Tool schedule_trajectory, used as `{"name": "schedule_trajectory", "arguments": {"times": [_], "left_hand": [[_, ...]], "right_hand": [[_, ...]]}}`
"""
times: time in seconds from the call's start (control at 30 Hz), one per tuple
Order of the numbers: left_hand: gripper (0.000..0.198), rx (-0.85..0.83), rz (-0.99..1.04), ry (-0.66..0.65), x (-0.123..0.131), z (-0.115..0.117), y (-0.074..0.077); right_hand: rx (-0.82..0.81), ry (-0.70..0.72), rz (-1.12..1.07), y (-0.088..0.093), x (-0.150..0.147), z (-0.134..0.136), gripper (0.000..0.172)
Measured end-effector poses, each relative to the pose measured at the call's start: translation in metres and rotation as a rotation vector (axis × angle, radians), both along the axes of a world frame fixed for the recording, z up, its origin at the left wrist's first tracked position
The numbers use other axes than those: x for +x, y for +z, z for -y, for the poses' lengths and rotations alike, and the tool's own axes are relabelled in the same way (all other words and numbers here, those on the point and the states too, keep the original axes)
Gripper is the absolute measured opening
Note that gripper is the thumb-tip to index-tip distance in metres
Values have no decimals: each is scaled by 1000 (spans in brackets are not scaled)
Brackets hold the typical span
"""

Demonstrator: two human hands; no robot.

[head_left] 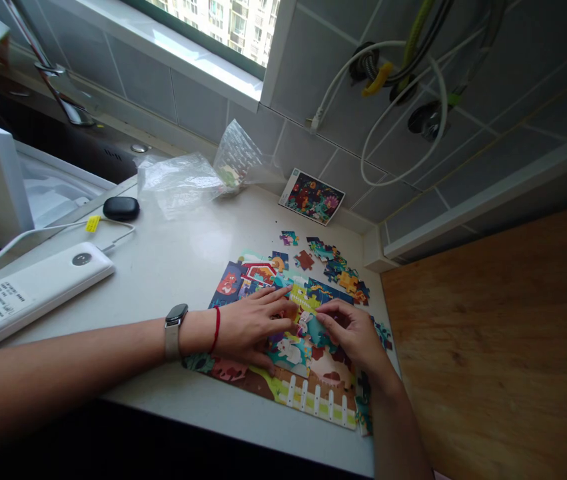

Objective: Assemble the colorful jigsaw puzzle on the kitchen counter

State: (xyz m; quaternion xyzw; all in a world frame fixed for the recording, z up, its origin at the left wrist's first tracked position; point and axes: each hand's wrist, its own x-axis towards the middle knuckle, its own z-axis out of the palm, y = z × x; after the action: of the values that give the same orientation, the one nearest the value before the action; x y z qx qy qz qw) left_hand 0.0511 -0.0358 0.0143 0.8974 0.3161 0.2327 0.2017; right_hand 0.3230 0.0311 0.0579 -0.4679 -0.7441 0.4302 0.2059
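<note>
While the left hand [250, 327] lies flat and spread on the jigsaw puzzle [313, 397], holding nothing and only pressing the joined part down, the right hand [353, 330] has its fingers bent, with the tips on 1 teal piece [314, 325] near the middle of the picture; whether that piece is nipped between thumb and finger or merely pushed from above, I cannot tell. From the head view, the only 1 there is, the puzzle sits on the pale counter [188, 267], close to its near edge and beside the wooden surface [493, 333]. By my judgement the work is well past half: the white fence along the bottom, the animals above it and the red barn at the top left are all locked together. Not yet placed is a cluster of loose pieces [343, 273] just beyond the upper right corner, 1 brown face-down piece [304, 259] and 1 stray piece [288, 237] farther back, with a few more showing past the right wrist. A reference card [312, 196] leans against the tiled wall, with crumpled plastic bags [183, 180] to its left. A white power bank [43, 283] and a black case [120, 208] rest well apart from the puzzle.
</note>
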Motion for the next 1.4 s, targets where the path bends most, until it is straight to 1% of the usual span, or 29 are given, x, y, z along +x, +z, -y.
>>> {"name": "schedule_trajectory", "arguments": {"times": [0.07, 0.17, 0.23, 0.47, 0.67, 0.73, 0.9, 1.0, 1.07, 1.17, 1.27, 1.4], "left_hand": [[69, -5, -11, -26, -1, 0, 1], [53, -17, -37, -64, -1, 0, 1], [48, -33, -52, -68, -1, 0, 2], [47, -27, -38, -54, -1, 1, 4], [48, -23, -47, -57, -1, 1, 5], [48, -26, -48, -59, -1, 1, 4], [52, -16, 24, -62, -3, 1, 0], [57, 0, 23, -76, -6, -2, 2], [52, 29, 45, -32, -10, -8, 6], [32, 75, 137, 149, -20, -22, 10], [27, 113, 176, 297, -31, -34, 8], [23, 134, 164, 353, -36, -39, 4]], "right_hand": [[-31, 12, 14, 0, 1, 0, 27], [-128, 42, 20, 3, 3, 0, 30], [-182, 66, 42, 7, 4, 0, 31], [-276, 191, 121, 13, 7, 0, 31], [-272, 207, 128, 13, 7, 0, 35], [-254, 159, 94, 12, 9, -1, 36], [-215, -153, -74, 6, 8, -5, 44], [-184, -229, -130, 3, 3, -8, 46], [-171, -240, -147, 1, 1, -9, 46], [-196, -247, -172, 0, -2, -9, 48], [-227, -258, -209, -2, -4, -7, 48], [-225, -257, -194, -4, -3, -8, 47]]}}
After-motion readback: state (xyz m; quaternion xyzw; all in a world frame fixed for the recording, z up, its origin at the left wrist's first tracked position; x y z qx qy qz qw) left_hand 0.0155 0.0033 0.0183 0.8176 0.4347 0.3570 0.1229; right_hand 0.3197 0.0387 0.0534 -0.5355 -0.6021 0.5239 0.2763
